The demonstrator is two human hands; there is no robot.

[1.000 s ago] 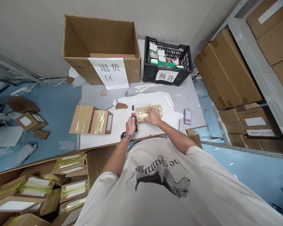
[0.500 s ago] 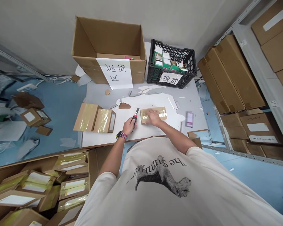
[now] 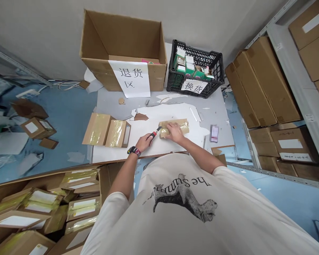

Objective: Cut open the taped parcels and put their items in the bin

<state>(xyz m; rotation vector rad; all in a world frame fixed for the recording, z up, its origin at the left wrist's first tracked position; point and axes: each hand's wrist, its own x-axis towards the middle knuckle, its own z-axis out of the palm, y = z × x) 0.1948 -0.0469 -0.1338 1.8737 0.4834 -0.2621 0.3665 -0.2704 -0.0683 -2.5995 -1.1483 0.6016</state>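
Note:
In my left hand [image 3: 144,142] is a red and black utility knife [image 3: 154,134], its blade out and pointing up to the right. The blade tip is at the left end of a small cardboard box [image 3: 184,123] sealed with yellowish tape; whether it touches cannot be made out. My right hand [image 3: 175,133] lies over that box and grips it against the table, fingers bent across its top. Two more taped boxes stand left of my hands, a larger carton [image 3: 97,128] and a smaller carton [image 3: 116,132] side by side.
At the table's [image 3: 108,102] back stand a big open carton [image 3: 101,76] with a paper sign and a black crate [image 3: 172,83] of small green-white boxes. A phone [image 3: 214,134] lies right. Lower left, a large carton [image 3: 106,180] holds several parcels. Shelving with boxes [image 3: 271,81] stands right.
My left hand has turned the utility knife toward the right, bringing its blade to the box's left end. My right hand keeps its place on the box.

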